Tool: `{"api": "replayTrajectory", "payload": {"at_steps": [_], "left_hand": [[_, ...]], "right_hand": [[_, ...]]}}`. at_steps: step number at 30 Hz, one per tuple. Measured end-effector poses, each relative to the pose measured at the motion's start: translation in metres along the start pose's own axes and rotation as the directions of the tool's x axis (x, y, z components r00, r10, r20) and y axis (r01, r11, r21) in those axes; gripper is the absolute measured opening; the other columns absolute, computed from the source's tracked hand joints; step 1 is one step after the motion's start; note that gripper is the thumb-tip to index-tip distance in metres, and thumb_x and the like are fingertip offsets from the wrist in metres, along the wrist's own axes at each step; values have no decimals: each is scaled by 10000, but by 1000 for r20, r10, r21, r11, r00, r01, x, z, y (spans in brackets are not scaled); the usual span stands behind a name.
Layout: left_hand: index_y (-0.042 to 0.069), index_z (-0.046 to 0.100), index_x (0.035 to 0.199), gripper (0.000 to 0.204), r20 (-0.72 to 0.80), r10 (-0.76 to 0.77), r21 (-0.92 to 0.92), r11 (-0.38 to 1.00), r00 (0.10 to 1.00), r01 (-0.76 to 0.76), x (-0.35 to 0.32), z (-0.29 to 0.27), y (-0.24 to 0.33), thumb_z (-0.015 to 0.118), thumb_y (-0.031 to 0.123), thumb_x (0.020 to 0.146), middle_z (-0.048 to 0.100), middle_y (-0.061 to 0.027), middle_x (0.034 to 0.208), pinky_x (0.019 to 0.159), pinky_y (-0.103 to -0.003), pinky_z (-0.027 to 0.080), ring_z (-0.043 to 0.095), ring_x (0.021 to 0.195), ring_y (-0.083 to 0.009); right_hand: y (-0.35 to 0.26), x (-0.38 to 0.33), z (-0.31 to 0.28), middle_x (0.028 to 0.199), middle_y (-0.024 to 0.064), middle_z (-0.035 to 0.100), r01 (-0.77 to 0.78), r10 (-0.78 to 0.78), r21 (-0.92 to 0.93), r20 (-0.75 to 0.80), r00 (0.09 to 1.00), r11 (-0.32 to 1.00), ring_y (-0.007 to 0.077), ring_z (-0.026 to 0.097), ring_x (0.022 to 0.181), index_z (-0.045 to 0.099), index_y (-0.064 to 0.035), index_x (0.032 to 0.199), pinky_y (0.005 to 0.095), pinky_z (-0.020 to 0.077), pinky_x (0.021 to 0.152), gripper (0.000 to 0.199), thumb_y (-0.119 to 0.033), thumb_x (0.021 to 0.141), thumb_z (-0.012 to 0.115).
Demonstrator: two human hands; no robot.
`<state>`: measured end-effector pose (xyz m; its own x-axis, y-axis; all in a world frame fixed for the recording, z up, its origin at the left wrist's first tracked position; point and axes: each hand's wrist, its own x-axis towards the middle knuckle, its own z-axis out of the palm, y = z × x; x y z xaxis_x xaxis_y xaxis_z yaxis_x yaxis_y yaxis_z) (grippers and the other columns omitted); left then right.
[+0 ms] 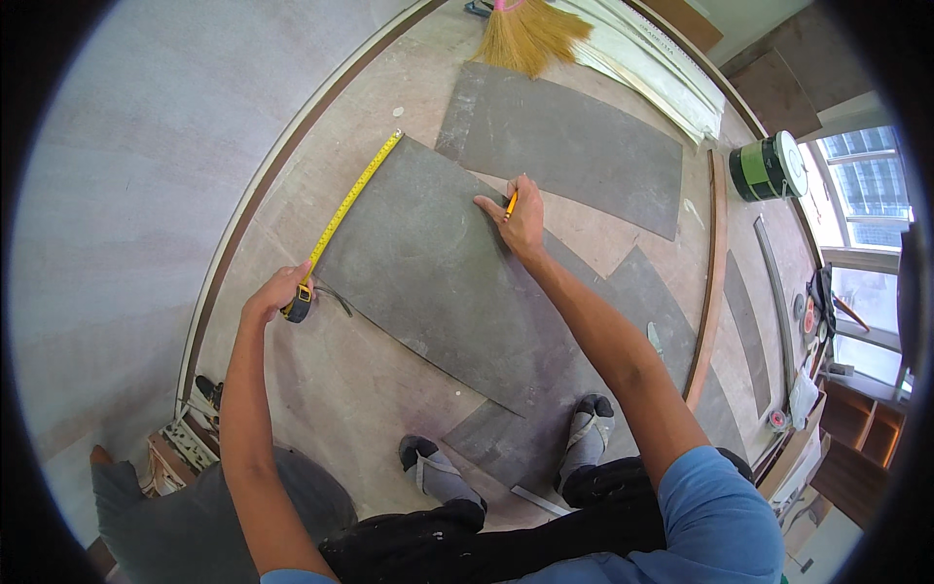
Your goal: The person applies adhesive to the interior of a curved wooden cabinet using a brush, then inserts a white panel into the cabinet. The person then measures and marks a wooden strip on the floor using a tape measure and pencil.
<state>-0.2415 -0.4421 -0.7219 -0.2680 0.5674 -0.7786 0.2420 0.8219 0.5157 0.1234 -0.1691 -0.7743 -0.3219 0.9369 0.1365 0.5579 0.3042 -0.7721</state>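
Measuring and marking a grey floor tile

Left hand (pixel 277 295) has its fingers clamped on a tape measure case (pixel 299 305) at the near corner of the grey tile (pixel 428 273), its yellow blade (pixel 348 202) running along the tile's left edge. Farther off, right hand (pixel 518 222) pinches a pencil (pixel 511 203) against the tile's far edge; a second tile (pixel 574 146) and a broom (pixel 525 34) lie beyond.

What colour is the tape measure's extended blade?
Yellow; the tape measure blade shows best in the head view.
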Motion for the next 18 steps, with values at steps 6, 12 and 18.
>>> {"api": "replayTrajectory", "payload": {"at_steps": [6, 12, 18], "left_hand": [[64, 658, 833, 596, 27, -23, -26, 999, 999, 24, 4, 4, 3, 435, 562, 1073, 683, -72, 784, 734, -328, 494, 622, 729, -164], [87, 659, 809, 586, 27, -64, 12, 998, 998, 64, 17, 4, -5, 445, 568, 1066, 665, -45, 766, 694, -320, 466, 581, 690, -143], [58, 663, 752, 575, -193, -54, 141, 987, 980, 82, 37, 6, -61, 516, 531, 1043, 625, -37, 706, 663, -328, 454, 557, 657, -146]], "right_hand": [[0, 0, -2, 838, 148, 508, 20, -20, 6, 1, 1000, 1000, 343, 516, 801, 450, -35, 868, 456, 429, 710, 579, -337, 728, 923], [5, 0, -1, 831, 150, 508, -2, 2, -2, -18, 1000, 1000, 346, 510, 790, 448, -34, 860, 460, 426, 697, 580, -327, 722, 929], [10, -5, 13, 881, 160, 537, -2, 5, -66, 57, 998, 998, 353, 543, 841, 484, -31, 893, 464, 443, 728, 556, -317, 714, 927]]}}
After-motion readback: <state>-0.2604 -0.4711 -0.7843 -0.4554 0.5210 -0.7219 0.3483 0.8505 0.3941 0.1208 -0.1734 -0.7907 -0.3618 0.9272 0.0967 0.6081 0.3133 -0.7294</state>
